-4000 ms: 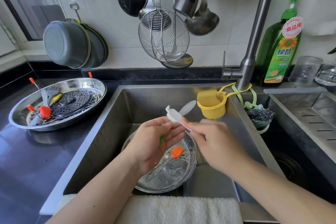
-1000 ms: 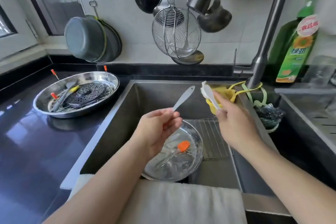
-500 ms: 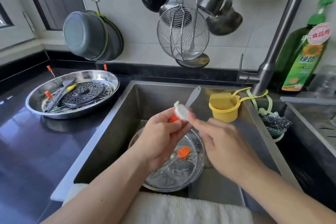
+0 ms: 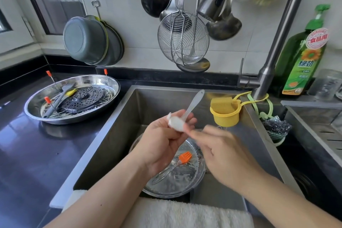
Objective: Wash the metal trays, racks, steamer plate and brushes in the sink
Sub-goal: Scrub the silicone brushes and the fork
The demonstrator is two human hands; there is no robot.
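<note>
Your left hand is cupped palm-up over the sink, fingers curled round a translucent brush whose handle sticks up toward the back wall. Your right hand is motion-blurred, fingertips pinching a white sudsy pad against the brush head on your left palm. Below the hands, a round metal tray sits on the sink floor near the front wall, wet, with an orange-headed brush lying in it. On the dark bench, left of the sink near the back edge, a second metal tray holds a perforated steamer plate, a wire rack with orange-tipped legs and a grey brush. A yellow cup hangs at the sink's back-right corner, by the faucet. A white towel is draped over the sink's front edge.
</note>
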